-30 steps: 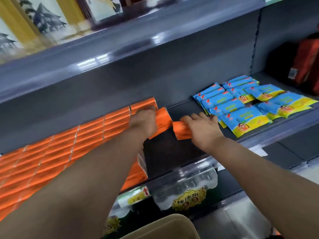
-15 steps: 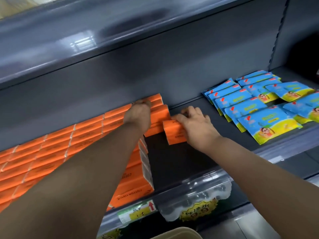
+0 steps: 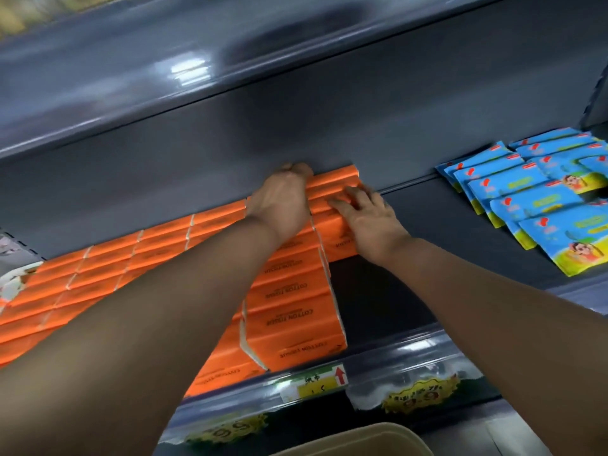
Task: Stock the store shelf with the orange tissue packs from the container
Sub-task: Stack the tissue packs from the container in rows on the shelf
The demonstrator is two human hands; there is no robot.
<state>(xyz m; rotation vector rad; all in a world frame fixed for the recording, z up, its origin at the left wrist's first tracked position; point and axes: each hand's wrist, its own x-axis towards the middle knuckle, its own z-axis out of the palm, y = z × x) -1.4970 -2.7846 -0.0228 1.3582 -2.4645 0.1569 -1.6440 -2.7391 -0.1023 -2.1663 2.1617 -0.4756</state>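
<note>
- Orange tissue packs fill the left of the shelf, back to front.
- Right hand presses one flat, fingers spread; left hand hides its fingertips, so its grip is unclear.
- Likely light, squashy, slick — take by the long sides.
</note>
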